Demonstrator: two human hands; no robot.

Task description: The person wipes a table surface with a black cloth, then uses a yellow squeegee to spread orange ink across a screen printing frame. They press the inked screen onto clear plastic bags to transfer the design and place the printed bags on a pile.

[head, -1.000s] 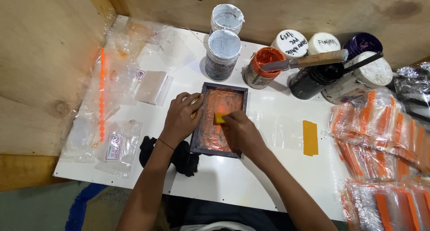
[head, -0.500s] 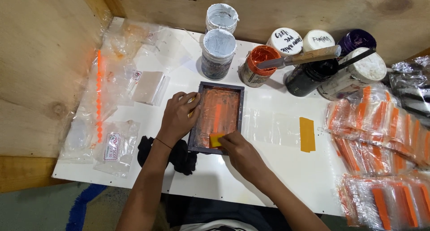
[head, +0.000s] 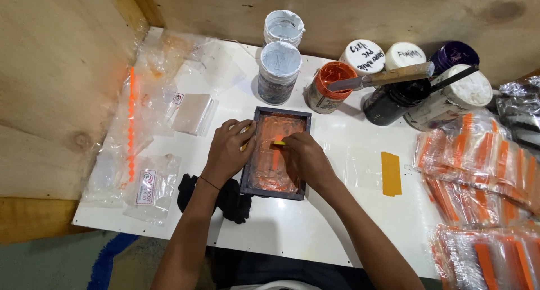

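Fingers (head: 284,139) of the right hand (head: 301,159) pinched shut on a small yellow squeegee (head: 278,144), its edge pressed to the orange-inked mesh inside the frame (head: 274,152). A strip of orange ink runs down the mesh below the squeegee.

Left hand (head: 228,149): flat on the left rail of the frame, fingers spread and lightly curled over the edge, gripping nothing else. A thin dark band sits at the wrist.

Frame: dark, rectangular, lying on the white table (head: 315,222), near the middle, long side running away from the person. Lower left corner rests on or just beside a black cloth (head: 230,203).

Behind the frame, from left:
- two grey-topped tubs (head: 279,71), one behind the other;
- open orange ink pot (head: 329,86), with a wooden-handled spatula (head: 388,76) laid across its rim;
- two white-lidded jars (head: 382,55);
- purple-lidded jar (head: 453,55);
- black pot (head: 391,102) and a white-topped tub (head: 450,102) beside it.

Right of the frame: clear bag with a yellow-orange strip (head: 391,173), flat on the table, apart from the frame. Further right, at the table's edge: heaped clear packets of orange pieces (head: 478,161).

Left of the frame: loose clear bags (head: 149,186), a small pale packet (head: 191,113), and an orange beaded string (head: 131,124) in plastic along the plywood wall (head: 50,71).
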